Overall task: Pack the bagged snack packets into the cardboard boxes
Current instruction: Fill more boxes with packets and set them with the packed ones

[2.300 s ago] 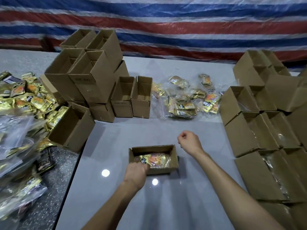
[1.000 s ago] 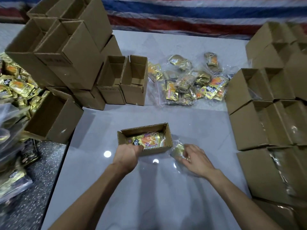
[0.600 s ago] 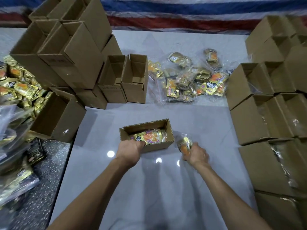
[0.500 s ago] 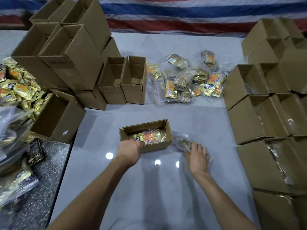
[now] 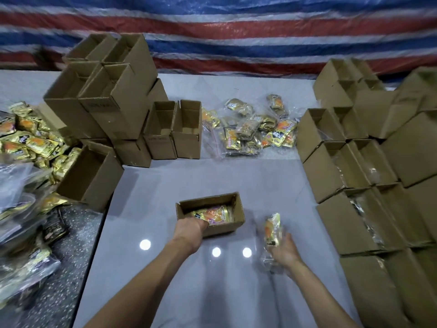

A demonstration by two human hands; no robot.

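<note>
1. Bearing: the small cardboard box (image 5: 225, 227) lies just left of the right hand's (image 5: 285, 252) fingers and slightly beyond them. It sits mouth up, long axis left to right. The right hand carries the load and is close beside the box.
2. Right hand: it holds a clear bag of snack packets (image 5: 273, 229) by its lower end. The bag stands roughly upright above the fingers, apart from the box wall. Blur hides the exact curl.
3. Left hand (image 5: 189, 229): the fingers are hooked over the box's near wall, steadying it. The tips are hidden inside.
4. Contents: one bagged packet (image 5: 212, 214) lies flat along the box's length, just beyond the left fingers.
5. Materials: the box is stiff, plain brown, rectangular card. The bag is thin, glossy, crinkled film over gold-and-orange foil, and is judged floppy and slippery. The table (image 5: 165, 183) is smooth, grey and reflective.
6. Judgement: the bag needs tipping flat, lengthwise, to enter.
</note>
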